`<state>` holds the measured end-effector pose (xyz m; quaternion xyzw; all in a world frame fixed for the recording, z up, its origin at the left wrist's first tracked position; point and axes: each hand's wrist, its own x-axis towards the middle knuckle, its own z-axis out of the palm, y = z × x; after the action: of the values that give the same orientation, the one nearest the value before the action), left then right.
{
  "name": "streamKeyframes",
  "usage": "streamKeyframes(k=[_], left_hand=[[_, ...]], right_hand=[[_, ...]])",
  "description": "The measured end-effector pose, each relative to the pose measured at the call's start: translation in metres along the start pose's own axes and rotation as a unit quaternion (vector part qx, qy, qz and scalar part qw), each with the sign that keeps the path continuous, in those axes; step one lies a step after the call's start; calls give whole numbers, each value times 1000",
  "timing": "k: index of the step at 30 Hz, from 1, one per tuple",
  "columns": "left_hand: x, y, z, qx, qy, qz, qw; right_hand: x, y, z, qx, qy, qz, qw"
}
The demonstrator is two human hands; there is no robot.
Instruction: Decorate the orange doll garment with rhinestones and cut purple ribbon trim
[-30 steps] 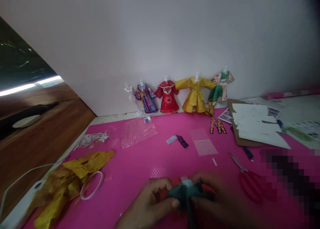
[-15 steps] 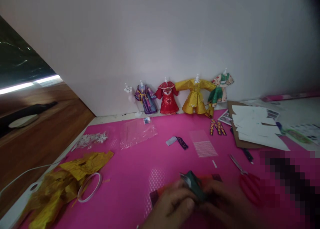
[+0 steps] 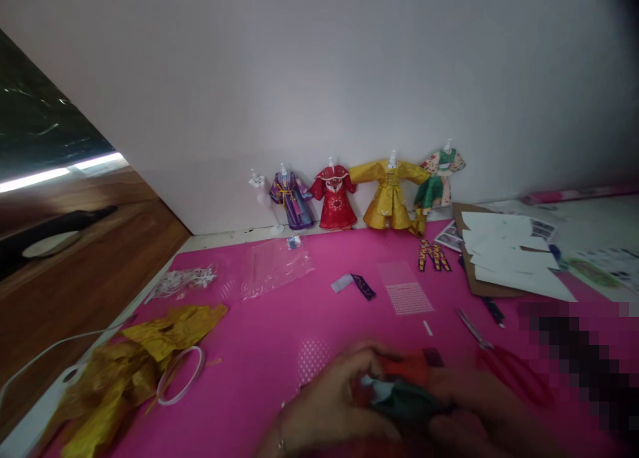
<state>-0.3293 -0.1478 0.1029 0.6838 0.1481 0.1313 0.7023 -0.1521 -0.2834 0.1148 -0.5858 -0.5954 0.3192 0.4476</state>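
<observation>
Low in the view, a small dark green cloth piece (image 3: pixel 412 401) with a pale patch at its left end lies between my two hands. My left hand (image 3: pixel 332 405) curls its thumb and fingers around the pale end. The fingers of my right hand (image 3: pixel 482 405), blurred, are closed on the other end. An orange-red cloth (image 3: pixel 407 367) with a dark end shows behind and under the hands, partly covered by them. Red-handled scissors (image 3: pixel 509 365) lie just beyond my right hand.
Small dressed mannequins, one in a yellow robe (image 3: pixel 390 195), stand along the wall. Cut white paper (image 3: pixel 509 248) is stacked at right. Crumpled yellow fabric (image 3: pixel 114 371) and a white ring (image 3: pixel 180 376) lie at left on the pink mat (image 3: pixel 239 358). A plastic bag (image 3: pixel 277 268) lies farther back.
The green cloth piece has swung from upright to nearly level. My left hand has spread wider around its end, and my right hand has shifted to the right.
</observation>
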Motion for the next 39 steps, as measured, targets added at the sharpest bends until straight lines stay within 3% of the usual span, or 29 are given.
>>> streamKeyframes(k=[3, 11, 18, 23, 27, 30, 34, 39], left_hand=[[2, -2, -8, -20, 10, -37, 999], [3, 11, -19, 38, 52, -97, 993], [0, 6, -18, 15, 65, -69, 995], [3, -3, -6, -19, 62, -78, 995], [6, -11, 14, -62, 99, -90, 989], [5, -14, 27, -38, 143, -105, 983], [3, -23, 29, -57, 172, -81, 980], [8, -27, 14, -58, 172, -12, 983]], right_hand=[[2, 5, -6, -32, 19, -8, 999], [9, 9, -12, 48, 60, 52, 996], [6, 17, -12, 91, 74, 94, 989], [7, 19, -3, 106, 83, 125, 983], [12, 17, 4, 70, 85, 112, 988], [13, 18, 9, 55, 71, 101, 991], [12, 22, 10, 51, 47, 102, 992], [9, 22, 2, 70, 53, 122, 989]])
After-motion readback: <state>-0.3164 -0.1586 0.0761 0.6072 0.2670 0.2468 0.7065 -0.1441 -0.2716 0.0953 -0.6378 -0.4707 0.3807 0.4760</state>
